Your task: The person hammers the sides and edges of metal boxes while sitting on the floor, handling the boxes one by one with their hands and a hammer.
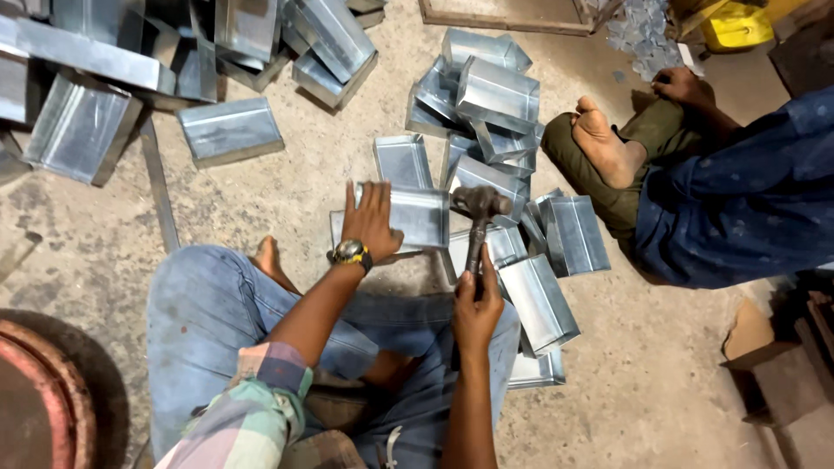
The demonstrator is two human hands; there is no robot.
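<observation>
I sit on a concrete floor in blue jeans and a plaid shirt. My left hand [372, 219], with a watch on the wrist, lies flat with spread fingers on a shiny sheet-metal tray [419, 214] in front of my knees. My right hand [476, 310] grips the handle of a hammer [477, 208]. The hammer's dark head sits at the right end of that tray. Several more metal trays [540, 300] lie scattered just right of the hammer.
A heap of similar metal trays [82, 126] fills the upper left, another cluster [495, 91] lies further ahead. A second person [738, 204] sits at the right with a bare foot [604, 143] toward the trays. A rusty round rim [39, 391] is at lower left.
</observation>
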